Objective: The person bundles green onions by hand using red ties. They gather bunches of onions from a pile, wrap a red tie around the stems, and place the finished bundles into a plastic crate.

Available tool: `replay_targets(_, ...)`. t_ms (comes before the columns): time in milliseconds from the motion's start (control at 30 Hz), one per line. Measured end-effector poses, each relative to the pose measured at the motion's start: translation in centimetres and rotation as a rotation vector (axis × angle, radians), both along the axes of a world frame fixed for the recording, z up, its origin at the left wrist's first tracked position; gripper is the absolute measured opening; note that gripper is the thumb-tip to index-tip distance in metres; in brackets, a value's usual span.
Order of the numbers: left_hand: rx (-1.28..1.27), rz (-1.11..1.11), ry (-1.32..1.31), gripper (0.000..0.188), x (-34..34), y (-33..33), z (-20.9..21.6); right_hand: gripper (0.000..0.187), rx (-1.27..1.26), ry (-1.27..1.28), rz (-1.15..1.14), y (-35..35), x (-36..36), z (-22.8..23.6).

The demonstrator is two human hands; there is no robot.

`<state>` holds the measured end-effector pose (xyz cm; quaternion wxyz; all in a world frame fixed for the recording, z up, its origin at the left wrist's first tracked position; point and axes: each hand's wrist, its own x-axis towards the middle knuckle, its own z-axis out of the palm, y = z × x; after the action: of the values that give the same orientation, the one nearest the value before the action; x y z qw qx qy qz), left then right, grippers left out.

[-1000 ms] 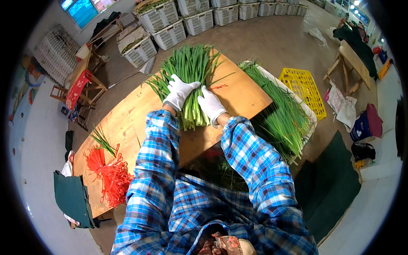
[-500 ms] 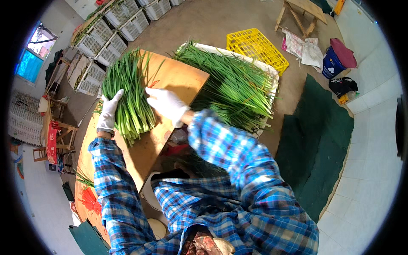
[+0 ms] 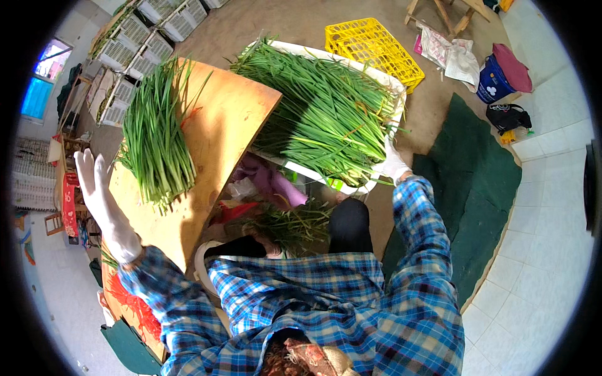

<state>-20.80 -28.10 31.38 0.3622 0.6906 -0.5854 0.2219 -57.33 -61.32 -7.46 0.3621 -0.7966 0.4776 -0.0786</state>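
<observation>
A bundle of garlic chives (image 3: 158, 141) lies on the wooden board (image 3: 229, 128), its pale cut ends toward me. My left hand (image 3: 103, 203), in a white glove, is raised beside the board's left edge, fingers spread and holding nothing. Across from it, a white tray (image 3: 396, 94) is heaped with loose garlic chives (image 3: 332, 113). My right hand (image 3: 392, 164), also gloved, is at the tray's right end against the pale stalk ends. Its thumb and fingers look apart, partly hidden by the stalks. A thin red tie (image 3: 193, 116) lies on the board beside the bundle.
Red ties (image 3: 133, 306) lie on the board's near left part. Behind the tray stands a yellow crate (image 3: 374, 53). Dark green sheeting (image 3: 467, 200) covers floor at right. Under the board are purple cloth (image 3: 273, 182) and loose greens (image 3: 291, 225). White crates (image 3: 125, 41) are stacked far left.
My left hand has let go of the bundle and swung out left. My right hand has moved from beside the bundle to the tray's right end. The view has shifted slightly.
</observation>
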Motion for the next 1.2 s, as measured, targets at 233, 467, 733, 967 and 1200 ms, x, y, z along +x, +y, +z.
replay_targets(233,0.381,-0.147,0.360,0.041,-13.0,-9.4,-9.1,0.072,-0.450,0.608,0.121,-2.4,1.4,4.0)
replay_targets(467,0.691,-0.473,0.220,0.055,-16.6,-19.5,-26.1,0.076,-0.069,0.508,0.131,-2.8,4.4,4.4)
replay_targets(733,0.579,-0.587,-0.086,0.049,-17.8,-22.3,-31.3,0.056,-0.246,0.396,0.163,-6.7,2.0,12.6)
replay_targets(967,0.589,-0.542,-0.191,0.048,-18.8,-26.8,-30.7,0.043,0.184,0.263,0.213,-11.3,2.0,12.4)
replay_targets(1200,0.842,-0.538,-0.251,0.051,-17.1,-26.5,-35.5,0.038,0.401,0.135,0.138,-12.7,2.1,16.4)
